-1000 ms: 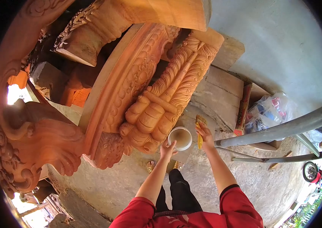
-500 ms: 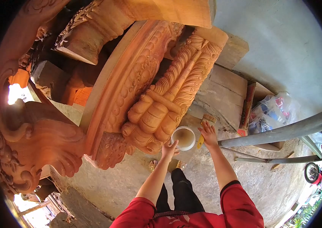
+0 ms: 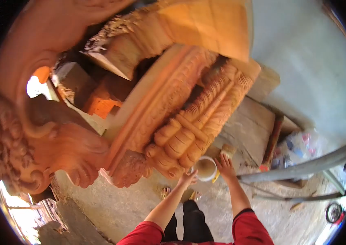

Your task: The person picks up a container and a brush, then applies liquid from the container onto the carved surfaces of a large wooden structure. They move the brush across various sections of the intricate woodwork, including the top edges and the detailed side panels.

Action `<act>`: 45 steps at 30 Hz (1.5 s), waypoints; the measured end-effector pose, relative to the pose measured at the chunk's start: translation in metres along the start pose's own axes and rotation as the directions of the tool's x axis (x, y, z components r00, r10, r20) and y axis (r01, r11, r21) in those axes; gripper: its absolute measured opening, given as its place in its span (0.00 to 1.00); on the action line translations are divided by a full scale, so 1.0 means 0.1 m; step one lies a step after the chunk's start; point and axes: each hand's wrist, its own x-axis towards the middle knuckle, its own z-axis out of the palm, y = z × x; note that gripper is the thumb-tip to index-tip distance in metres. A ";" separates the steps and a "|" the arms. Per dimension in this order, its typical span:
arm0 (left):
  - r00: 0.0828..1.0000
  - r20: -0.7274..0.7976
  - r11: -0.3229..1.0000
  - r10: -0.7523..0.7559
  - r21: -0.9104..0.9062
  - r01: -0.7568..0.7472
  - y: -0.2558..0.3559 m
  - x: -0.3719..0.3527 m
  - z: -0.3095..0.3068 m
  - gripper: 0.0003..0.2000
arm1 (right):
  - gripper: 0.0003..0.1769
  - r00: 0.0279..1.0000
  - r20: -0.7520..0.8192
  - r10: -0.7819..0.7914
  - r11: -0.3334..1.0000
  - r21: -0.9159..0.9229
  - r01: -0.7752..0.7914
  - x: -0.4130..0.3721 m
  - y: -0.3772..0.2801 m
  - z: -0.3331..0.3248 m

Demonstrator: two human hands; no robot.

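Left hand (image 3: pixel 188 178): fingers closed on the near rim of a white cup (image 3: pixel 205 168), held just below the carved wooden claw foot (image 3: pixel 180 139). Right hand (image 3: pixel 224 165): wrapped around a brush (image 3: pixel 227 150), bristle head above the knuckles, yellow handle beside the cup. Grey slab (image 3: pixel 249 127) beyond the right hand; metal pipe (image 3: pixel 303 167) to its right.

- The carved claw foot (image 3: pixel 179 143) overhangs our left hand (image 3: pixel 188 178) and the cup (image 3: pixel 205 168), barring the way up.
- Stacked planks (image 3: pixel 250 126) and a slanting metal pipe (image 3: pixel 303 167) close in beside our right hand (image 3: pixel 224 165) and its brush (image 3: pixel 227 151).
- We find open room only over the bare concrete floor (image 3: pixel 128 204).
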 end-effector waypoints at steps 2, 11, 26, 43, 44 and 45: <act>0.999 -0.029 0.999 -0.026 -0.036 0.025 0.01 0.00 0.01 0.31 | 0.26 0.999 -0.040 0.004 1.000 0.006 -0.004 0.02 -0.02 0.09; 0.999 -0.043 1.000 -0.025 -0.017 0.024 0.09 -0.04 0.04 0.36 | 0.24 0.996 0.085 -0.033 0.997 0.079 0.026 0.02 -0.01 0.16; 1.000 0.005 1.000 -0.009 0.010 0.009 0.17 -0.12 -0.08 0.34 | 0.28 0.966 0.234 0.108 0.985 0.105 -0.136 -0.14 -0.01 -0.38; 0.894 -0.335 0.854 0.299 -0.325 -0.407 0.69 -2.01 -2.84 0.18 | 0.31 0.747 -0.304 0.592 0.504 0.862 -0.048 0.05 -0.27 -2.53; 0.836 -0.456 0.890 0.305 -0.176 -0.420 1.18 -2.73 -2.84 0.21 | 0.29 0.724 -0.411 0.554 0.555 0.831 0.047 0.09 -0.28 -2.69; 0.823 -0.497 0.885 0.275 -0.204 -0.420 1.44 -3.06 -3.09 0.23 | 0.27 0.692 -0.511 0.510 0.602 0.787 0.137 0.11 -0.31 -2.85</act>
